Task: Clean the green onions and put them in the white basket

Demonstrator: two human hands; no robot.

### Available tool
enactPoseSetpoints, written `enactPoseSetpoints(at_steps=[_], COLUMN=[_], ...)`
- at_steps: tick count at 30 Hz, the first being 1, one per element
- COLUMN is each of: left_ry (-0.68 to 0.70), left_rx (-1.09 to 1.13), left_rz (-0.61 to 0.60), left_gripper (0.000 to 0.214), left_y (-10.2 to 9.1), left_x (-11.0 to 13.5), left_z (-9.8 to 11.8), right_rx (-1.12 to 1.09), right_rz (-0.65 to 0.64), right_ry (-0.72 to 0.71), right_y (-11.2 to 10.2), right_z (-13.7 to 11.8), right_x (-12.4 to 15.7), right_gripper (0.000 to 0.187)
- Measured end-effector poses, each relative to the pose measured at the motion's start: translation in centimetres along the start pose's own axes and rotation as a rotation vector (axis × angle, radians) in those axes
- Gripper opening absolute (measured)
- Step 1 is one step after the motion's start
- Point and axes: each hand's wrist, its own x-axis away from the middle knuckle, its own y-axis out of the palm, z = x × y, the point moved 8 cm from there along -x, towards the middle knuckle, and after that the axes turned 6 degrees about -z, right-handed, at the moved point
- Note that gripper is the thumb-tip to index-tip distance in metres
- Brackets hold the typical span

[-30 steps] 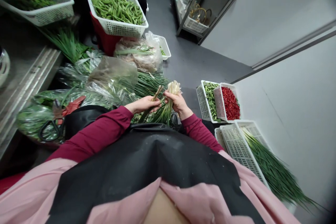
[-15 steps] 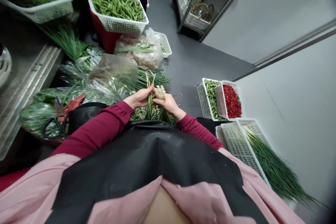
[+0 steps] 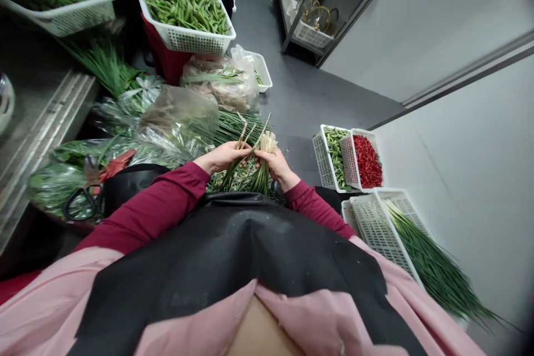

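My left hand [image 3: 225,157] is closed round a few uncleaned scallions [image 3: 242,132] whose brownish root ends stick up past the fingers. In my right hand [image 3: 278,167] is a bunch of scallions [image 3: 268,142] with pale, clean white ends together at the top and green leaves hanging down. The fingertips of both hands almost meet, and one stalk slants up between them. Below the hands lies a heap of trimmings [image 3: 237,173]. Just beyond them, more long green scallions [image 3: 237,127] lie on the floor.
Plastic bags [image 3: 177,117] of greens crowd the left, with black-handled scissors [image 3: 83,200] on one. Ahead stands a basket of green peppers [image 3: 186,8]. To the right are baskets of red chillies [image 3: 367,161] and scallions [image 3: 434,256]. A metal shelf [image 3: 308,22] stands farther off.
My hands have drawn slightly apart. The clean bunch has shifted right and stands more upright; the stalks in my left hand have fanned out, one now leaning right toward the bunch.
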Motion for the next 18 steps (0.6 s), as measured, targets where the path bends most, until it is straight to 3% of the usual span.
enactPoseSetpoints(at_steps=[13, 18], left_ry=[0.083, 0.093], left_rx=[-0.450, -0.622], left_rz=[0.106, 0.115], left_gripper=[0.030, 0.024], left_y=[-0.2, -1.3], left_x=[0.0, -0.1], left_z=[1.2, 1.5], right_rx=[0.134, -0.050], right_rz=[0.154, 0.228], right_ry=[-0.087, -0.082], right_y=[-1.4, -4.5], right_z=[-0.7, -1.4], right_x=[0.2, 0.3], right_gripper=[0.017, 0.018])
